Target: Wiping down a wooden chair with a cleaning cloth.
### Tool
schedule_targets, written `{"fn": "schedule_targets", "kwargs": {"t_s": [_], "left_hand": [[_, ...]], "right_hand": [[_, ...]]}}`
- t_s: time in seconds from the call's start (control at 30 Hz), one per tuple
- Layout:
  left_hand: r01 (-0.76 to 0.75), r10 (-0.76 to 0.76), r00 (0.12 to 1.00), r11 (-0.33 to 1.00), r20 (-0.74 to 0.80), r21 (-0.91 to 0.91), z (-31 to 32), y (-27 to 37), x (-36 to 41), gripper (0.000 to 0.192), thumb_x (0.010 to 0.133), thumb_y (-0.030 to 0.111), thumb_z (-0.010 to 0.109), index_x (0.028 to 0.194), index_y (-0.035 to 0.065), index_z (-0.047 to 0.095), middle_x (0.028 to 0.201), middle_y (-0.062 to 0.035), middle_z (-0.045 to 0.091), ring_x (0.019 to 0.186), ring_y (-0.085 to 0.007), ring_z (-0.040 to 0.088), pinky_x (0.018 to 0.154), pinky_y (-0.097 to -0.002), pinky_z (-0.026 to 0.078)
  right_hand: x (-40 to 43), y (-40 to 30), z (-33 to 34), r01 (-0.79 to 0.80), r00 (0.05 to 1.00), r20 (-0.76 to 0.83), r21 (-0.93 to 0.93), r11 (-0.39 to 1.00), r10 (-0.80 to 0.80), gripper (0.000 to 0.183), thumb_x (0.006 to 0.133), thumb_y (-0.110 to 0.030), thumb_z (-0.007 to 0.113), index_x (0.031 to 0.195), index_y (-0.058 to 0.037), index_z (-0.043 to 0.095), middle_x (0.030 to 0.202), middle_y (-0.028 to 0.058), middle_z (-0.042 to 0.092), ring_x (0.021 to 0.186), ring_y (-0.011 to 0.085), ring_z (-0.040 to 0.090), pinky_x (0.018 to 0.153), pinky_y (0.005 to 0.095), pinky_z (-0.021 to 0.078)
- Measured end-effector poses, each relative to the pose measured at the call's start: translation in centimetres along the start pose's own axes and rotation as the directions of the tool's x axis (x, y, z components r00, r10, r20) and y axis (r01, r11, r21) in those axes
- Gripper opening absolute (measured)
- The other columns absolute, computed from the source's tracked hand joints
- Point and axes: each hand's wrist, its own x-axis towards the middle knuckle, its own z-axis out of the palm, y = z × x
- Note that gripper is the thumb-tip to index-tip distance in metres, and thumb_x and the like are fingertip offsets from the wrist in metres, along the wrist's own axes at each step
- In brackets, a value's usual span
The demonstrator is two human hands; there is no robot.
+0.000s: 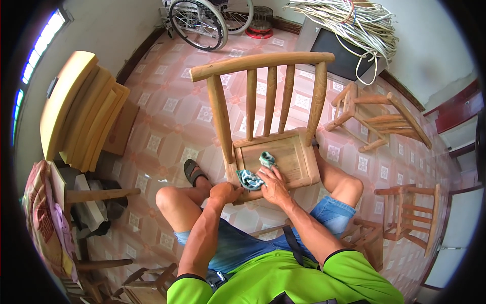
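Observation:
Between my knees stands a wooden chair (pixel 300 152), its slatted backrest (pixel 262 62) on the far side. My left hand (pixel 224 193) grips the near left corner of the seat frame. On the seat's near left part, my right hand (pixel 274 186) presses a crumpled blue, white and green patterned cloth (pixel 250 179) against the wood. Part of the cloth bunches up beyond my fingers, and some of it is hidden under them.
A second wooden chair (pixel 374 114) lies tipped over at the right, and another chair (pixel 412 216) is nearer me. At the back are a wheelchair (pixel 199 24), a red-based heater (pixel 260 26) and coiled cable (pixel 353 22) on an old television (pixel 334 53). Yellow foam slabs (pixel 81 114) lean at the left.

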Motion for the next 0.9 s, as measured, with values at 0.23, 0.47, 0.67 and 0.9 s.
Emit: {"fn": "schedule_targets", "kwargs": {"t_s": [0.23, 0.47, 0.67, 0.9], "left_hand": [[-0.004, 0.002, 1.0, 0.999, -0.021, -0.05, -0.1, 0.1, -0.2, 0.058, 0.093, 0.063, 0.052, 0.1, 0.0133, 0.08, 0.103, -0.0153, 0.076, 0.1, -0.0325, 0.072, 0.087, -0.0409, 0.056], [-0.019, 0.019, 1.0, 0.999, 0.004, -0.035, -0.3, 0.3, -0.1, 0.057, 0.093, 0.062, 0.052, 0.102, 0.014, 0.08, 0.104, -0.0141, 0.076, 0.102, -0.0312, 0.071, 0.088, -0.0409, 0.055], [0.001, -0.001, 1.0, 1.0, -0.009, -0.03, -0.4, 0.5, -0.3, 0.058, 0.093, 0.063, 0.053, 0.102, 0.0127, 0.08, 0.104, -0.0157, 0.075, 0.102, -0.0334, 0.071, 0.087, -0.0422, 0.055], [0.011, -0.012, 0.999, 1.0, -0.034, -0.023, 0.3, 0.2, 0.0, 0.058, 0.093, 0.062, 0.053, 0.102, 0.0123, 0.08, 0.105, -0.0173, 0.075, 0.101, -0.0351, 0.071, 0.086, -0.0427, 0.056]], "right_hand": [[1.7, 2.5, -1.4, -0.117, 0.985, -0.141, -0.083, 0.99, 0.104, 0.049, 0.082, -0.009, 0.065, 0.13, -0.0028, 0.063, 0.144, 0.0155, 0.054, 0.139, 0.0352, 0.041, 0.122, 0.0466, 0.0267], [0.9, -0.9, 1.3, -0.034, 0.996, -0.078, -0.012, 0.999, 0.033, 0.051, 0.081, -0.008, 0.064, 0.131, -0.0045, 0.062, 0.148, 0.0145, 0.05, 0.141, 0.0453, 0.035, 0.119, 0.052, 0.0295], [-0.6, -1.6, 1.8, 0.022, 0.999, 0.031, -0.038, 0.999, -0.021, 0.048, 0.082, -0.014, 0.064, 0.129, -0.0067, 0.064, 0.15, 0.0109, 0.049, 0.142, 0.0423, 0.035, 0.114, 0.0572, 0.0307], [0.6, 2.0, -1.6, 0.001, 1.0, -0.014, -0.038, 0.999, -0.002, 0.05, 0.082, -0.009, 0.062, 0.132, -0.0076, 0.063, 0.147, 0.0136, 0.053, 0.14, 0.0418, 0.039, 0.119, 0.0487, 0.0304]]}}
